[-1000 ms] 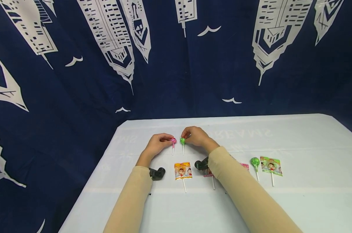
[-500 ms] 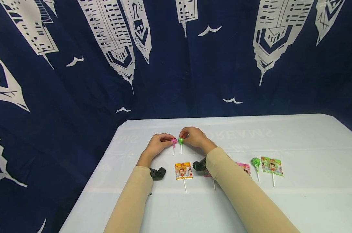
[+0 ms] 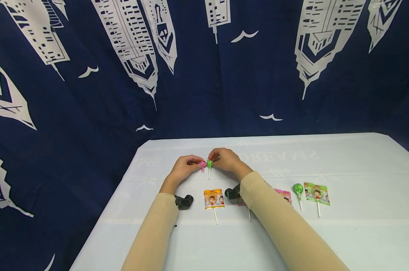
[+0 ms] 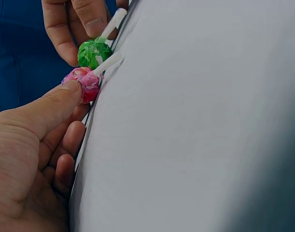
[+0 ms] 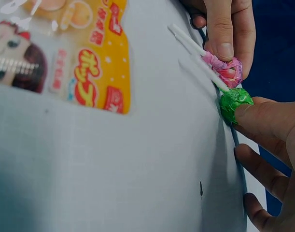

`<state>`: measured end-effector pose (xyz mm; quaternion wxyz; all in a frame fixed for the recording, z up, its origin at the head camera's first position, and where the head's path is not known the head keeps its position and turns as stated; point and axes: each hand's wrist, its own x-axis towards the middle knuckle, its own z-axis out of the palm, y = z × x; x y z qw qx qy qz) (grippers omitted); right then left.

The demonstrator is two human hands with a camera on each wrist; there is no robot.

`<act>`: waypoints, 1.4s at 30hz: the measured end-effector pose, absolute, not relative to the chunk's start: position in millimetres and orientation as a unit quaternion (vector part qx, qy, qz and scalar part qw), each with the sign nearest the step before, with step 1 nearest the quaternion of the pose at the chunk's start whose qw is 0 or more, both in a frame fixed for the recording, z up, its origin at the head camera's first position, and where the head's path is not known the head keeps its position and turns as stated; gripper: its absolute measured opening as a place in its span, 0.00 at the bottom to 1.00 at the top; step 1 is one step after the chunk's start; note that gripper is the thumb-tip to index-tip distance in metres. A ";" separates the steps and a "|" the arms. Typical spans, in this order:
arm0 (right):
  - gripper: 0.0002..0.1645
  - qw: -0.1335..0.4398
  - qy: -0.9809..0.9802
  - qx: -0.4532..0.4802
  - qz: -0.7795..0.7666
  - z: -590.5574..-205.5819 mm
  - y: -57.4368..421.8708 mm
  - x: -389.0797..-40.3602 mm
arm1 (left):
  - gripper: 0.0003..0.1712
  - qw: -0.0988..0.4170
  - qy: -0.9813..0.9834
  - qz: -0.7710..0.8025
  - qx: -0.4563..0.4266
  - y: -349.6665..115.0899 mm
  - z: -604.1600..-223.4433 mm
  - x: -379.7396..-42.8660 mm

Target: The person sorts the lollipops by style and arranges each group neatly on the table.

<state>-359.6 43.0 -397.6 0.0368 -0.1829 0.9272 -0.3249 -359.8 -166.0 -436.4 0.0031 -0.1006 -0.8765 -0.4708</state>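
The left hand (image 3: 184, 166) pinches a round pink-wrapped lollipop (image 5: 229, 71), the right hand (image 3: 225, 159) a round green-wrapped lollipop (image 5: 230, 102) beside it, toward the far side of the white desk (image 3: 204, 248). Likely light, hard and slick-wrapped, they suit a pinch on the ball.

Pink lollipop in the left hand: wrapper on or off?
On: in the right wrist view, the crinkled pink wrapper is bunched around the top of the white stick.
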 end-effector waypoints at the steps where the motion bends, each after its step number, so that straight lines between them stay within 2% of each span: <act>1: 0.12 0.038 0.927 -0.184 -0.325 -397.6 43.5 -359.5 | 0.14 0.004 -0.876 -0.471 -0.101 -165.5 -436.4 -359.5; 7: 0.19 0.032 0.923 -0.204 -0.325 -397.1 49.5 -359.1 | 0.14 0.005 -0.873 -0.476 -0.104 -162.6 -434.9 -359.0; 14: 0.21 0.036 0.915 -0.227 -0.331 -393.3 56.4 -354.8 | 0.14 0.007 -0.871 -0.479 -0.107 -161.7 -434.1 -359.7; 21: 0.22 0.039 0.911 -0.231 -0.340 -386.7 65.5 -347.5 | 0.14 0.003 -0.872 -0.478 -0.105 -162.1 -433.0 -358.7; 42: 0.19 -0.017 0.899 -0.246 -0.363 -360.7 115.0 -300.0 | 0.14 0.003 -0.872 -0.478 -0.101 -165.0 -434.8 -356.1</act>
